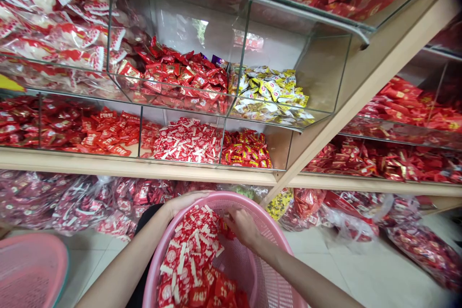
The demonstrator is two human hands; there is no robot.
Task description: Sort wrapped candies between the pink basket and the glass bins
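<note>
A pink plastic basket sits low in the middle, partly filled with red-and-white wrapped candies. My left hand curls over the basket's far-left rim, fingers wrapped round the edge. My right hand reaches inside the basket, fingers bent down among the candies at the top of the pile; what they hold is hidden. Both forearms come in from the bottom of the view.
Glass-fronted shelf bins ahead hold red, red-and-white and yellow wrapped candies. Clear bags of red candy lie on the tiled floor under the shelf. A second pink basket stands at the lower left.
</note>
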